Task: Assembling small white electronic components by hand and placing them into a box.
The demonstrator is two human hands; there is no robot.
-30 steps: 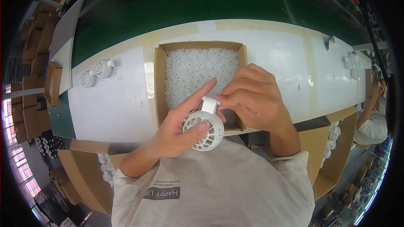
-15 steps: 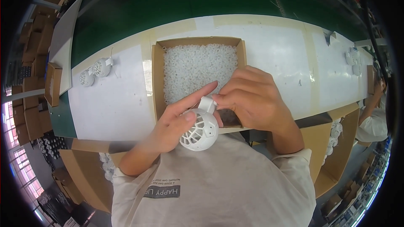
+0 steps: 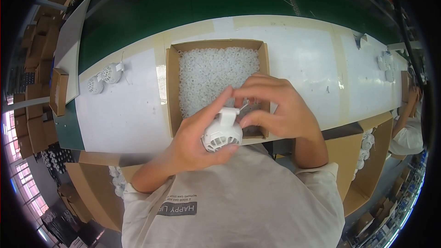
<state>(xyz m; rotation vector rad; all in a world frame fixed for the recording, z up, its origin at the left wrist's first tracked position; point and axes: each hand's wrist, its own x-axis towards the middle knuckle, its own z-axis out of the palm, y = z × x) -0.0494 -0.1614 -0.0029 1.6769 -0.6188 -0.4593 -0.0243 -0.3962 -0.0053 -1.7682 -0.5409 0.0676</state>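
Note:
My left hand [image 3: 188,140] is wrapped round a white ball-shaped housing [image 3: 222,134] with slotted openings, perhaps a small fan or lamp head. A flat bracket on it points away from me, and a thin wire or pin [image 3: 244,107] sticks out at its right end. Just right of the bracket is my right hand [image 3: 275,108], thumb and index finger apart with a gap around the thin piece. Its other fingers curl partly out of sight. Beneath both hands lies a cardboard box [image 3: 171,78] full of small translucent rings [image 3: 218,71].
Two similar white housings [image 3: 104,79] lie at the left of the white tabletop [image 3: 128,124]. Beyond it runs a green belt [image 3: 193,4]. Open cartons of white parts flank me, left [image 3: 89,193] and right [image 3: 372,174]. Another person's arm [image 3: 406,110] shows at far right.
The housing has turned in my left hand, so its bracket faces up and the slots face me. My right thumb and index finger have parted from the bracket's end.

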